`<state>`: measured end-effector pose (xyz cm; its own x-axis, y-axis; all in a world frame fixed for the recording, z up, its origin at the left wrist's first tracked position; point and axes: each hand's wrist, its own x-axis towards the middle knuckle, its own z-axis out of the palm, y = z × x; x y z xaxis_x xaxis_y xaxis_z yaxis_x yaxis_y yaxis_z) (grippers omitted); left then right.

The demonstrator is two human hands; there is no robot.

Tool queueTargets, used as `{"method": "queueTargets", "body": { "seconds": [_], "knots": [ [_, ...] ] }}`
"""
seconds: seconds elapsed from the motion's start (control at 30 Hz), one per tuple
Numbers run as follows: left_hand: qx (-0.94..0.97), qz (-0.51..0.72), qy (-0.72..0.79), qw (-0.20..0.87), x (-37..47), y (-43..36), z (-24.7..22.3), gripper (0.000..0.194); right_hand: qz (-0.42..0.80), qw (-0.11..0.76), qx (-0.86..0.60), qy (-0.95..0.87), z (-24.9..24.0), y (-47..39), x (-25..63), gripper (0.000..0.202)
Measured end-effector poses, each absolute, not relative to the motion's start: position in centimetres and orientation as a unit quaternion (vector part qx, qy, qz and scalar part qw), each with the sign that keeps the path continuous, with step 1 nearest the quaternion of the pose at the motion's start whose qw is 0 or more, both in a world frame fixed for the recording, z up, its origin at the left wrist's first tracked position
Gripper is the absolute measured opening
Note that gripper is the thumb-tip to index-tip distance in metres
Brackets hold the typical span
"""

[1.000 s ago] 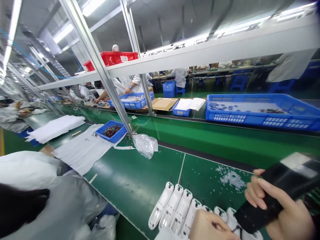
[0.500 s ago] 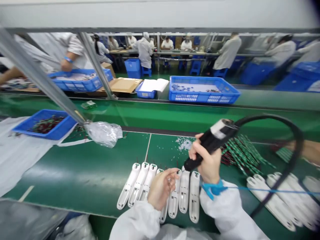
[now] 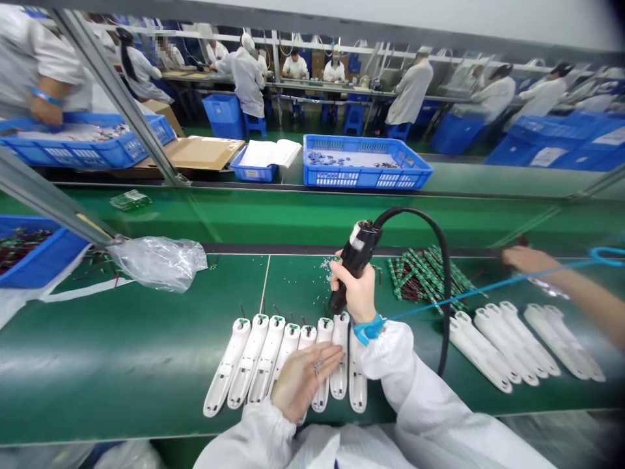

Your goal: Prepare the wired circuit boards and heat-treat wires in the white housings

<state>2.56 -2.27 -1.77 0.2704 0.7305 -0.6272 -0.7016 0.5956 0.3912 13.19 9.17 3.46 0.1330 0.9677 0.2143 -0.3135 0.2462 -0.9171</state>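
Observation:
My right hand (image 3: pixel 359 292) is closed around a black electric screwdriver (image 3: pixel 357 251), its cable curving up and right. The driver's lower end is at the top of one white elongated plastic housing (image 3: pixel 340 371); the bit's contact cannot be made out. My left hand (image 3: pixel 305 381) lies palm up over the row, fingers stretched out. Small shiny metal bits, seemingly screws (image 3: pixel 317 367), rest on it. Several similar housings stand side by side to the left, such as the leftmost white housing (image 3: pixel 227 368), with small green boards and dark wires at their tops.
Small pale pieces (image 3: pixel 328 263) lie scattered behind the driver. Green circuit strips (image 3: pixel 424 277) are piled to the right, near more white housings (image 3: pixel 512 339). Another person's arm (image 3: pixel 551 267) reaches in at right. A clear plastic bag (image 3: pixel 161 260) lies left; a blue tray (image 3: pixel 366 177) stands beyond.
My left hand has gone from fingertips near the driver's tip to palm up, lower down. The screwdriver is more upright, still in my right hand. The camera view has shifted right.

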Motion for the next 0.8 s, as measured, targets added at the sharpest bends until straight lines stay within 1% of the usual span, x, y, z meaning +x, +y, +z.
{"method": "queueTargets", "body": {
  "seconds": [0.13,0.37,0.57,0.8],
  "knots": [
    [0.019,0.452,0.403,0.795,2.6,-2.2,-1.8,0.021,0.491,0.642,-0.378,-0.451,3.2,9.4,13.1,0.023],
    [0.009,0.453,0.404,0.795,2.9,-2.1,-1.9,0.03,0.493,0.626,-0.383,-0.466,3.2,8.9,12.7,0.023],
    [0.033,0.457,0.39,0.799,2.8,-2.3,-1.9,0.022,0.51,0.628,-0.344,-0.477,3.7,8.7,13.2,0.024],
    [-0.008,0.468,0.384,0.796,2.8,-1.7,-1.1,0.016,0.548,0.662,-0.255,-0.443,6.6,6.8,14.2,0.021]
  ]
}}
